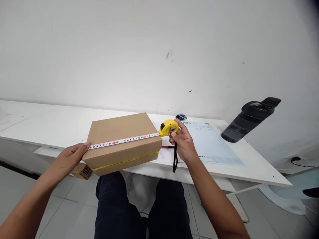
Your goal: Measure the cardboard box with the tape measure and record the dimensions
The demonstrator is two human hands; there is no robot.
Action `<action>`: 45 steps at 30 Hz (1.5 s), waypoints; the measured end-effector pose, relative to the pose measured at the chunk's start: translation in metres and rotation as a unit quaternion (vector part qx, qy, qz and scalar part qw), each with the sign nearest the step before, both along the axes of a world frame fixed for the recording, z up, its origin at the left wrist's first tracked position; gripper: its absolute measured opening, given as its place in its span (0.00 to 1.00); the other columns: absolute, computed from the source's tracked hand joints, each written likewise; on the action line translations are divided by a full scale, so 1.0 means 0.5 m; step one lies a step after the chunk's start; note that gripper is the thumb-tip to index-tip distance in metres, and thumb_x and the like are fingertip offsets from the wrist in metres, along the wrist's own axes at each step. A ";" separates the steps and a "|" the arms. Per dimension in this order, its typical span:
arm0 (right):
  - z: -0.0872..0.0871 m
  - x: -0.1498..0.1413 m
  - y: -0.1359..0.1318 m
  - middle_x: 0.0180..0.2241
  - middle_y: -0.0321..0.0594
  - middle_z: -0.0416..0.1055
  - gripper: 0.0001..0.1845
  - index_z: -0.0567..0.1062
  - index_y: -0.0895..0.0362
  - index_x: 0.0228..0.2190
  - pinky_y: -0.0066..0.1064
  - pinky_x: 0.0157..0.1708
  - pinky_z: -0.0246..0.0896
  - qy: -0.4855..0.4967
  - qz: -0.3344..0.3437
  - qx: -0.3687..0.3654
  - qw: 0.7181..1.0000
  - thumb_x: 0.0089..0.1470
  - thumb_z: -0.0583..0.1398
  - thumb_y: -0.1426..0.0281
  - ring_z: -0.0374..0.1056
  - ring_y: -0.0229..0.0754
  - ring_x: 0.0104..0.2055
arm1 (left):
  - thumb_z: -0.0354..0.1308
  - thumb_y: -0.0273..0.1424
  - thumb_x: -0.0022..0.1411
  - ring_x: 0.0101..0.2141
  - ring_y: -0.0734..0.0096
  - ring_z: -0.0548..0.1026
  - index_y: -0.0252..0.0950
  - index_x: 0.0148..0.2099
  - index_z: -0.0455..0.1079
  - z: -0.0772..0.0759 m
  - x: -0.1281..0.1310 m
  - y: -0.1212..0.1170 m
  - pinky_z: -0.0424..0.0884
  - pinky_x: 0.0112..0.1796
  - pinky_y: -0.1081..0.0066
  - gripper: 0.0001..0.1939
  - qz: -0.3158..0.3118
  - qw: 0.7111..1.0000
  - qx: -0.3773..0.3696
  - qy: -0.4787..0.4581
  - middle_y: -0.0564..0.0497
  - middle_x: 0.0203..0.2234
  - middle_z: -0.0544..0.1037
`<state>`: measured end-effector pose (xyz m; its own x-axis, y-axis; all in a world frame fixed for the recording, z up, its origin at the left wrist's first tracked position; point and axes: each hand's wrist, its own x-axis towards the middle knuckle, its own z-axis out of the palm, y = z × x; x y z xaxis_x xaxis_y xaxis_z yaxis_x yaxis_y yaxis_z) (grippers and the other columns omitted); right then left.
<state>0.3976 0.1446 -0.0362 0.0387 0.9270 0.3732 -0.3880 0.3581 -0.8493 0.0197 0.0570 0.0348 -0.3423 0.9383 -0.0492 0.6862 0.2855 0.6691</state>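
A brown cardboard box [122, 127] rests on the white table, its near side sticking out past the front edge. Yellow tape [124, 162] runs along that near side. Across the top of the box stretches the blade of a tape measure [170, 127], printed with black and red numbers. My left hand [74, 154] pinches the blade's end at the box's left edge. Closed around the yellow case, my right hand [183, 141] holds it just beyond the box's right edge. A black wrist strap [175, 161] dangles from the case.
A dark water bottle [245, 121] stands at the table's right. Pale blue printed sheets [216, 142] lie right of the box, with a small dark blue item [181, 117] behind them. Another carton [83, 171] is below the table at left. A white wall [139, 56] rises behind.
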 end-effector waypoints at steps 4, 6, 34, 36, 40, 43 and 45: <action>0.026 0.020 -0.012 0.38 0.36 0.73 0.29 0.74 0.45 0.51 0.26 0.22 0.56 0.007 -0.054 0.010 0.998 0.46 0.71 0.62 0.59 0.32 0.25 | 0.49 0.62 0.55 0.30 0.66 0.70 0.40 0.31 0.69 0.043 -0.014 -0.005 0.64 0.29 0.74 0.29 -0.043 0.999 -0.019 0.007 0.56 0.25 0.74; 0.037 0.030 -0.044 0.40 0.38 0.73 0.28 0.75 0.48 0.50 0.25 0.22 0.56 0.023 -0.118 0.028 0.992 0.46 0.71 0.63 0.62 0.33 0.27 | 0.48 0.58 0.60 0.26 0.71 0.65 0.39 0.28 0.66 0.084 -0.016 0.007 0.60 0.28 0.75 0.27 -0.049 0.996 0.031 0.071 0.57 0.20 0.68; -0.011 -0.181 -0.172 0.38 0.39 0.65 0.19 0.78 0.54 0.47 0.29 0.28 0.66 -0.112 -0.342 -0.004 0.933 0.53 0.66 0.63 0.65 0.35 0.30 | 0.54 0.54 0.58 0.29 0.65 0.69 0.37 0.23 0.66 0.063 0.330 0.432 0.61 0.31 0.67 0.25 -0.311 0.931 0.109 0.158 0.49 0.23 0.74; -0.016 -0.178 -0.175 0.38 0.39 0.66 0.19 0.78 0.53 0.48 0.29 0.27 0.67 -0.122 -0.342 0.011 0.932 0.54 0.66 0.64 0.65 0.35 0.29 | 0.54 0.53 0.57 0.28 0.67 0.68 0.37 0.23 0.66 0.073 0.324 0.438 0.61 0.31 0.67 0.25 -0.301 0.935 0.122 0.144 0.49 0.23 0.73; -0.031 -0.153 -0.192 0.44 0.41 0.68 0.22 0.75 0.46 0.53 0.28 0.25 0.67 -0.149 -0.346 0.084 0.923 0.56 0.64 0.72 0.65 0.34 0.28 | 0.50 0.51 0.62 0.31 0.67 0.70 0.34 0.31 0.70 0.124 0.310 0.420 0.64 0.32 0.69 0.24 -0.281 0.943 0.145 0.106 0.46 0.30 0.77; -0.055 -0.119 -0.220 0.48 0.42 0.69 0.31 0.70 0.42 0.57 0.30 0.30 0.72 -0.187 -0.359 0.172 0.898 0.55 0.63 0.79 0.72 0.40 0.38 | 0.51 0.52 0.63 0.35 0.67 0.74 0.34 0.37 0.72 0.168 0.298 0.326 0.67 0.34 0.70 0.25 -0.315 0.935 0.157 0.044 0.45 0.35 0.78; -0.076 -0.097 -0.244 0.49 0.43 0.71 0.36 0.67 0.41 0.58 0.37 0.39 0.76 -0.185 -0.358 0.197 0.894 0.53 0.63 0.81 0.73 0.46 0.48 | 0.54 0.52 0.61 0.34 0.66 0.74 0.37 0.35 0.72 0.182 0.288 0.218 0.67 0.35 0.69 0.22 -0.355 0.923 0.142 0.047 0.48 0.33 0.78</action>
<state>0.3488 0.0228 -0.0741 0.3758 0.5087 0.7746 0.3406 0.7015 -0.6260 0.1636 0.1662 0.1258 0.3737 0.8982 0.2316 0.6918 -0.4362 0.5754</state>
